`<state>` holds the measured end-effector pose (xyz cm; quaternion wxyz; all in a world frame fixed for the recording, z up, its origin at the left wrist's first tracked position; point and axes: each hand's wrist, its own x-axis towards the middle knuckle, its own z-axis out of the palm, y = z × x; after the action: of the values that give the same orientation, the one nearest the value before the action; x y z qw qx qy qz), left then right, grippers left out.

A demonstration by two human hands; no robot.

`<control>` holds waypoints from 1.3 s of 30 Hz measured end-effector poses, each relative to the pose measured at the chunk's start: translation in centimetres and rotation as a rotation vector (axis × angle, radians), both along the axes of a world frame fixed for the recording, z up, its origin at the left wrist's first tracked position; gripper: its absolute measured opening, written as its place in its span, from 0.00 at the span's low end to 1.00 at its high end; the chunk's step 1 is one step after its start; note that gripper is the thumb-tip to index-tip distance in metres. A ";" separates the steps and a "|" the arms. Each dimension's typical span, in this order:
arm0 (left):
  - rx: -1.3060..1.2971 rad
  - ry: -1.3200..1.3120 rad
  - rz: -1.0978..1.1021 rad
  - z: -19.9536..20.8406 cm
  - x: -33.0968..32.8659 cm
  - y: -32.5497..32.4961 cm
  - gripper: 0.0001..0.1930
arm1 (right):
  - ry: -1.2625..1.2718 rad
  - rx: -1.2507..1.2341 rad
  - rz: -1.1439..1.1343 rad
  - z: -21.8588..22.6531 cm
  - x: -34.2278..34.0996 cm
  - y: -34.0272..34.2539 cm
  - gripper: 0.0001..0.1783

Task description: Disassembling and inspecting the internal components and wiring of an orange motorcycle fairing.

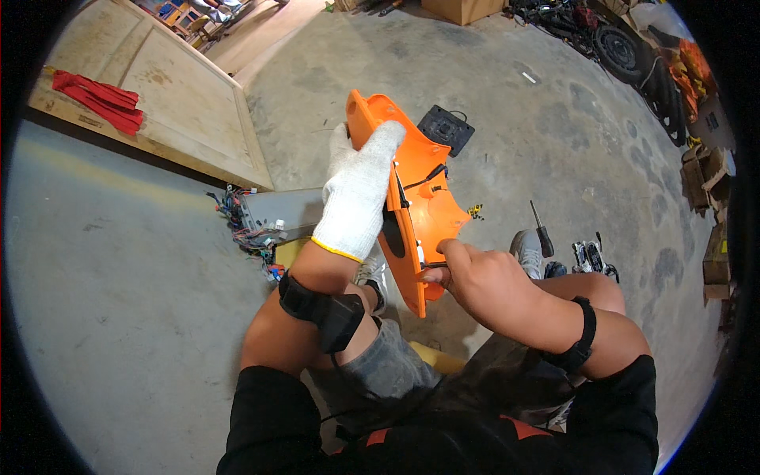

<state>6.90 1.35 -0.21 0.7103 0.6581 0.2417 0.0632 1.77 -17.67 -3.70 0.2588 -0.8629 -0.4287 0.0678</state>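
Note:
An orange plastic cover (434, 212), curved and hollow, is held tilted above my knees. My left hand (360, 182), in a white knit glove with a yellow cuff, grips its upper left side, thumb over the edge. Bare and closed, my right hand (479, 277) pinches the cover's lower inner edge. A thin dark piece shows by its fingertips; what it is I cannot tell. Inside the cover runs a short black cable (427, 177). Black straps circle both my forearms.
Beyond the cover lies a black square part (446, 130). A screwdriver (541, 229) and a silver metal part (588, 256) are by my right shoe. Left are tangled wires (252, 229), a grey panel (277, 210) and red gloves (99, 101) on a wooden board (174, 87). Cartons (716, 261) line the right.

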 end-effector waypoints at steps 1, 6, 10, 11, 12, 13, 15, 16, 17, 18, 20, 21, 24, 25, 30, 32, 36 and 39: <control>-0.038 -0.032 0.000 0.2 -0.1 -0.1 0.28 | 0.014 -0.024 -0.041 -0.2 0.0 0.0 0.17; 0.024 -0.044 0.012 0.2 -0.2 -0.3 0.27 | 0.130 -0.146 -0.062 0.5 0.1 0.5 0.16; 0.025 -0.026 0.039 0.1 -0.1 -0.3 0.28 | 0.094 0.065 -0.042 -0.3 -0.3 0.4 0.10; 0.023 -0.026 0.038 0.0 0.0 -0.2 0.28 | 0.095 0.063 -0.043 -0.2 -0.2 0.3 0.10; 0.022 -0.007 0.013 -0.2 0.1 -0.1 0.28 | 0.023 0.110 0.034 0.0 0.0 0.2 0.10; 0.022 0.012 -0.012 -0.2 0.2 0.0 0.28 | -0.049 0.157 0.112 0.3 0.1 0.1 0.11; 0.014 -0.003 -0.006 0.0 -0.2 -0.3 0.28 | 0.016 0.118 0.123 0.2 0.3 -0.1 0.11; 0.005 -0.020 -0.003 0.1 -0.4 -0.5 0.27 | 0.078 0.078 0.130 0.2 0.4 -0.2 0.11; 0.006 -0.023 -0.002 0.3 -0.4 -0.6 0.27 | 0.076 0.079 0.132 0.5 0.4 -0.1 0.11; -0.004 -0.035 0.004 0.5 -0.5 -0.6 0.28 | 0.163 0.078 0.070 0.8 0.4 0.0 0.11; -0.010 -0.046 0.015 0.6 -0.5 -0.5 0.28 | 0.253 0.082 0.013 1.6 0.4 0.2 0.12; -0.008 -0.052 0.031 0.4 -0.6 -0.3 0.28 | 0.299 0.057 -0.012 2.0 0.5 0.4 0.12; -0.005 -0.055 0.040 0.4 -0.6 -0.4 0.29 | 0.306 -0.001 -0.038 1.0 0.6 0.4 0.14; 0.000 -0.051 0.035 0.5 -0.5 -0.5 0.29 | 0.269 -0.030 -0.037 0.5 0.6 0.3 0.15; -0.015 -0.024 0.028 0.3 -0.4 -0.1 0.29 | 0.204 0.047 -0.032 -0.3 0.1 0.2 0.09; 0.002 0.012 0.019 0.0 -0.1 0.2 0.29 | 0.155 0.061 -0.012 -0.4 0.1 0.1 0.08; -0.052 -0.010 0.012 -0.2 0.0 0.5 0.29 | 0.079 0.132 0.083 0.4 0.2 0.1 0.10; -0.040 -0.032 0.024 -0.6 0.0 0.6 0.29 | 0.134 0.125 0.091 0.2 0.2 0.1 0.13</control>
<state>6.90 1.96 -0.85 0.7261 0.6399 0.2393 0.0773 2.00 -17.54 -3.54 0.3370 -0.8183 -0.4524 0.1101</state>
